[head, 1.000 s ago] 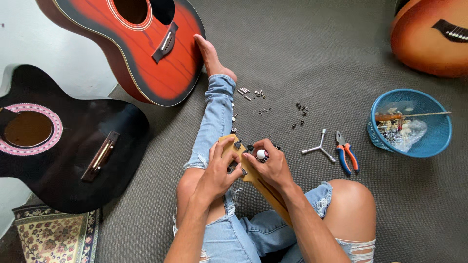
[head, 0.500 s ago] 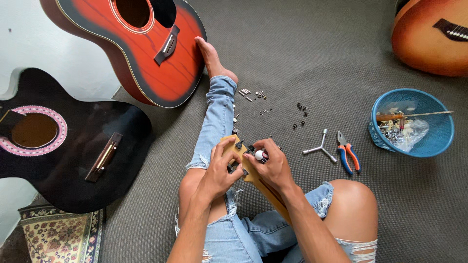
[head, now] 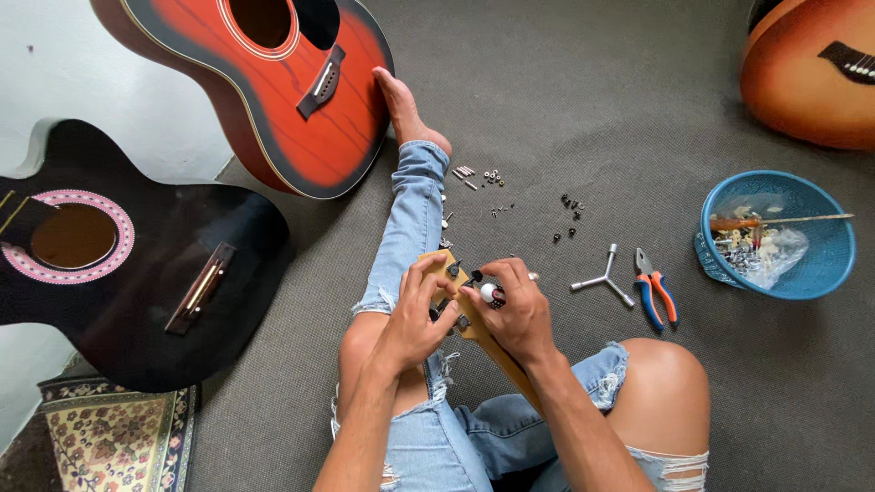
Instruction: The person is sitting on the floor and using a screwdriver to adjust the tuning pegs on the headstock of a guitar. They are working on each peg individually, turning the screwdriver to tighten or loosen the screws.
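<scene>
The guitar headstock, pale yellow wood with small dark tuner hardware on it, lies across the person's lap above the ripped jeans, its neck running down between the thighs. The left hand is closed around the headstock's left edge, thumb over the face, bracing it; the right hand is pinched together on a small round white tuner knob at the right edge, fingertips curled tight over it. To do this step well, it seems best to let the bracing hand carry all the steadying, so the pinching fingers only have to turn or seat the small part (whether it is being screwed in or pulled off cannot be told from here), and to hold the headstock low over the lap, since anything dropped would roll onto the grey carpet. Loose screws and bushings lie scattered just beyond the outstretched left leg, with darker bits a little further right; keeping the leg quiet should save them from being scattered. A three-armed socket wrench and orange-and-blue pliers lie near the right hand, and a blue bowl of parts sits further right. A red guitar, a black guitar and an orange guitar ring the floor.
</scene>
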